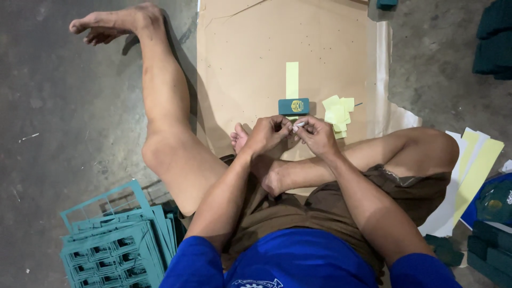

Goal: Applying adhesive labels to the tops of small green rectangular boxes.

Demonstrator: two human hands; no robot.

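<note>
Seated on a grey concrete floor (64, 133), you bring both hands together over a sheet of brown cardboard (245, 48). Your left hand (268, 133) is curled closed, and your right hand (317, 134) pinches a small white strip (300, 124) between thumb and fingertips; the two hands touch at that strip, which is too small to make out further.

Just beyond your knuckles lies a small dark teal rectangular card with a gold emblem (294, 106), resting across the lower end of a long pale yellow paper strip (292, 80). Beside it, on your right, sits a loose pile of pale yellow paper squares (338, 114).

Your left leg stretches out along the cardboard's edge; your right leg is folded in front of you. Near your left hip lies a stack of teal cut-out sheets with rows of rectangular holes (114, 248). Near your right knee, long white and pale yellow paper sheets (474, 170) fan out, with dark teal stacks (488, 250) close by.
</note>
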